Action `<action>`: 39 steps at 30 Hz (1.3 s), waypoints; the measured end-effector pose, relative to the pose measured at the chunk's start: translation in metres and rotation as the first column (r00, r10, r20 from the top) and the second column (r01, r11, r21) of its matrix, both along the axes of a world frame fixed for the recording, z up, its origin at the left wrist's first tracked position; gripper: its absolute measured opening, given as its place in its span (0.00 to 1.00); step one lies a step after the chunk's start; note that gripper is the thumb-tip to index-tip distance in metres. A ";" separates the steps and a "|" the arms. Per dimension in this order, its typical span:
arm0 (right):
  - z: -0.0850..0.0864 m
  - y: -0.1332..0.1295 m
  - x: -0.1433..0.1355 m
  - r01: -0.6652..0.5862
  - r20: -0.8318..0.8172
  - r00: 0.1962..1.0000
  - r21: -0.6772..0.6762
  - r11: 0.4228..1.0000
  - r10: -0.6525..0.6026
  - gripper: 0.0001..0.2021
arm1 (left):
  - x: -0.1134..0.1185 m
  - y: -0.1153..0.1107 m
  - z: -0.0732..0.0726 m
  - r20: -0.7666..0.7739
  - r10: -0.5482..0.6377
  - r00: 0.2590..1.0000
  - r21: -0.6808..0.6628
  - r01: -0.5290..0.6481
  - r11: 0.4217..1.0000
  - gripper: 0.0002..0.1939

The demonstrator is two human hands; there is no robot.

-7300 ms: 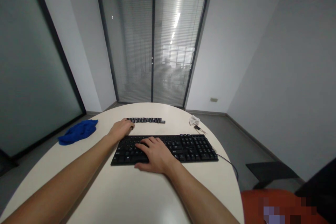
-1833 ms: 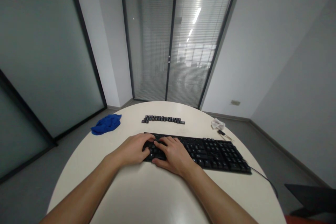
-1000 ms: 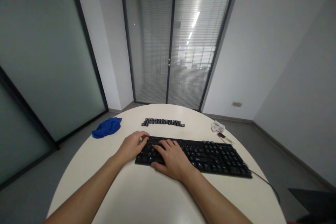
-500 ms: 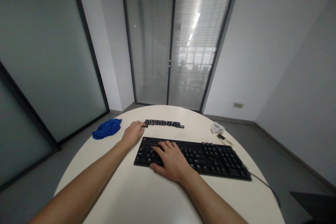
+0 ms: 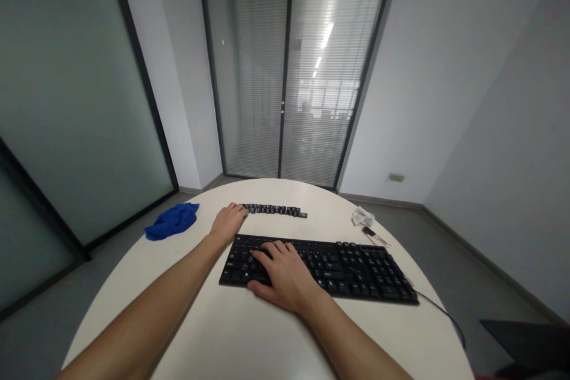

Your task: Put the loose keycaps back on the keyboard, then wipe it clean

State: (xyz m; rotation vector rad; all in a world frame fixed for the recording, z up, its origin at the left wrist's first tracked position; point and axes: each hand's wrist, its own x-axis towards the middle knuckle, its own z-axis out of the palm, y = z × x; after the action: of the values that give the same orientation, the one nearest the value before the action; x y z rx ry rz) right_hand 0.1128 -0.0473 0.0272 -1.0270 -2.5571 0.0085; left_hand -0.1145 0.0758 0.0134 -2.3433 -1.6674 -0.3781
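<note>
A black keyboard (image 5: 356, 270) lies on the round table, its cable leaving at the right. Beyond it, loose black keycaps (image 5: 276, 209) form a line of two close rows. My left hand (image 5: 228, 221) is at the left end of those keycaps, its fingers together on something too small to make out. Over the left part of the keyboard rests my right hand (image 5: 285, 276), palm down, fingers spread on the keys and thumb at the front edge.
A crumpled blue cloth (image 5: 173, 221) is at the table's left edge. At the right are a white crumpled tissue (image 5: 363, 216) and a small dark-headed tool (image 5: 369, 231) with pale prongs. A dark object (image 5: 529, 341) stands beyond the table at the lower right.
The view has shifted slightly, so the table's things appear further left. My left hand has moved a little to the right against the keycaps, covering their left end. My right hand stays on the keyboard.
</note>
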 end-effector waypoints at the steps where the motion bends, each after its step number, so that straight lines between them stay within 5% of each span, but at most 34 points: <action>1: 0.000 0.000 0.000 0.000 -0.002 1.000 0.002 1.000 0.000 0.27 | 0.000 0.001 0.000 0.000 -0.003 1.000 0.000 0.003 1.000 0.12; 11: -0.002 0.001 -0.001 -0.001 -0.011 1.000 0.011 1.000 0.002 0.27 | -0.002 -0.005 0.005 0.039 -0.054 0.998 -0.014 0.054 0.998 0.12; 15: -0.001 0.001 -0.001 -0.005 -0.009 1.000 0.008 1.000 0.005 0.27 | -0.002 -0.021 0.007 0.209 -0.041 0.977 0.012 0.040 0.999 0.14; 20: 0.000 0.000 0.000 0.002 -0.003 1.000 0.001 1.000 -0.002 0.26 | 0.007 -0.047 -0.002 0.526 -0.094 0.845 0.034 0.090 0.995 0.13; 29: 0.000 0.001 -0.003 0.017 -0.029 0.999 -0.021 1.000 -0.018 0.24 | 0.002 -0.082 -0.011 0.908 0.005 0.418 -0.077 0.155 0.985 0.12; 34: 0.001 0.000 -0.004 0.038 -0.047 0.998 -0.033 0.999 -0.039 0.21 | -0.004 -0.086 -0.003 0.957 0.044 0.285 -0.132 0.299 0.945 0.17; 39: 0.003 0.001 -0.007 0.092 -0.128 0.987 -0.027 0.995 -0.095 0.16 | 0.001 -0.090 0.002 0.960 0.064 0.273 -0.176 0.408 0.896 0.21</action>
State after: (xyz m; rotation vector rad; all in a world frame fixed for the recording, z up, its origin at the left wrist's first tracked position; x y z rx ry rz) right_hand 0.1062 -0.0461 0.0303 -1.1164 -2.3957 0.0746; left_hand -0.1133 -0.0147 0.0152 -2.7835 -1.9795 -2.0956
